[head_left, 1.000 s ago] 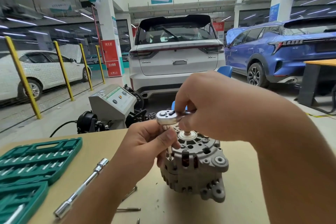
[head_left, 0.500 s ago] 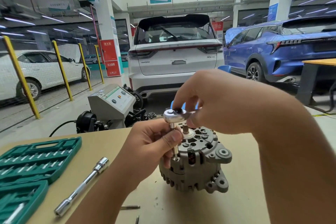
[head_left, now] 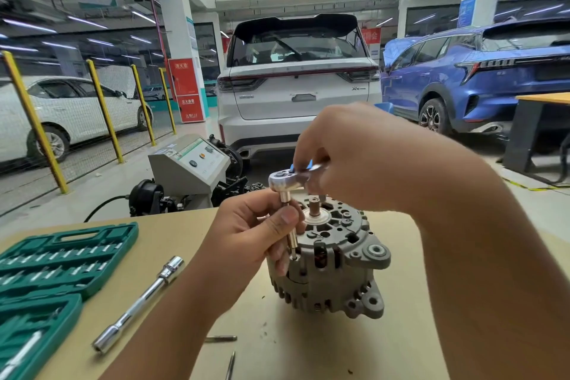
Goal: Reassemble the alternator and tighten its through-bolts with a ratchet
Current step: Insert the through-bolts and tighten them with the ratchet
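Note:
A grey alternator [head_left: 334, 268] stands upright on the tan table [head_left: 160, 234], its shaft pointing up. A chrome ratchet [head_left: 285, 180] with a socket and extension stands vertically on a through-bolt at the alternator's left rim. My left hand [head_left: 246, 244] pinches the extension shaft between thumb and fingers and touches the housing. My right hand [head_left: 348, 157] grips the ratchet handle above the alternator; most of the handle is hidden inside the fist.
A green socket case [head_left: 58, 259] lies open at the left edge. A chrome extension bar [head_left: 138, 304] lies beside it. Two loose bolts [head_left: 220, 338] lie near the front. Behind the table are a grey test machine [head_left: 191, 163] and parked cars.
The ratchet head has swung slightly left and the alternator has turned a little on the table. Both hands keep their hold.

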`<state>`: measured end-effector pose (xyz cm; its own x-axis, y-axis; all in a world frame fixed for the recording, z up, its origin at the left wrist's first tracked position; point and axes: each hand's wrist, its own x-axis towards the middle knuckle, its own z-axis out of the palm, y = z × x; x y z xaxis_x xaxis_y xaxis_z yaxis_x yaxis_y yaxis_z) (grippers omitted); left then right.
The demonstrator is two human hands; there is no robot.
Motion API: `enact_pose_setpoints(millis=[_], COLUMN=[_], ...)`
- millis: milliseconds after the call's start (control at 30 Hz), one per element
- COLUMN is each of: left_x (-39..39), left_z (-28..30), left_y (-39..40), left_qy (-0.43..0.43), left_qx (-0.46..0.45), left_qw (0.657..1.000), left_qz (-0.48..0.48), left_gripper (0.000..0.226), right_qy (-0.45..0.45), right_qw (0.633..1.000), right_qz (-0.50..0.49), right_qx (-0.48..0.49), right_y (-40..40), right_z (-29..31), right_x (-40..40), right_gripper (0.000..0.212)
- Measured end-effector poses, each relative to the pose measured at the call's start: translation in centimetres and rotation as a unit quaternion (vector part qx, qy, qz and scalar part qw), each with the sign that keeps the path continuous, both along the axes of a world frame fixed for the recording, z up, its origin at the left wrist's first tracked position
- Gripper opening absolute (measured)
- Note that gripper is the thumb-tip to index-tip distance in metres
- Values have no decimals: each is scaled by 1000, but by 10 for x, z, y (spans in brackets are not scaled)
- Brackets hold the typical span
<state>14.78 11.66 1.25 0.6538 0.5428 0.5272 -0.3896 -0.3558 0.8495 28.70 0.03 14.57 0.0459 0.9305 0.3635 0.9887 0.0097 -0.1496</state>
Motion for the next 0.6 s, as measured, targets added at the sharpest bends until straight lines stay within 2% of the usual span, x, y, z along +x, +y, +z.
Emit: enact_pose_setpoints(millis=[67, 133, 267, 333, 467, 533, 600], left_x=[3, 5, 5, 4, 4, 4, 4], left_z=[-1, -2, 1, 3, 3, 2, 2], left_y=[-1, -3, -6, -5, -4, -5, -5], left_qy=[3, 6, 6, 11, 16, 19, 22], left_qx=[3, 6, 7, 10, 26, 36, 35], left_qw=[1000, 999, 999, 1000, 999, 999, 999], left_qz=[17, 43, 34, 26, 21, 20, 17], left_gripper=[44, 46, 29, 25, 20, 18, 17], right_qy=[-27, -40, 16, 19, -42, -48, -9], right_qw=[1000, 999, 1000, 1000, 999, 998, 999], right_qz=[9, 16, 12, -5, 10, 15, 20], right_qx=[-4, -18, -22, -7, -22, -29, -32], right_y=[-2, -6, -2, 0, -1, -4, -3], right_z=[1, 3, 3, 0, 1, 3, 5], right_x=[-3, -4, 2, 2, -3, -3, 0], right_gripper=[14, 17, 32, 27, 11, 16, 27])
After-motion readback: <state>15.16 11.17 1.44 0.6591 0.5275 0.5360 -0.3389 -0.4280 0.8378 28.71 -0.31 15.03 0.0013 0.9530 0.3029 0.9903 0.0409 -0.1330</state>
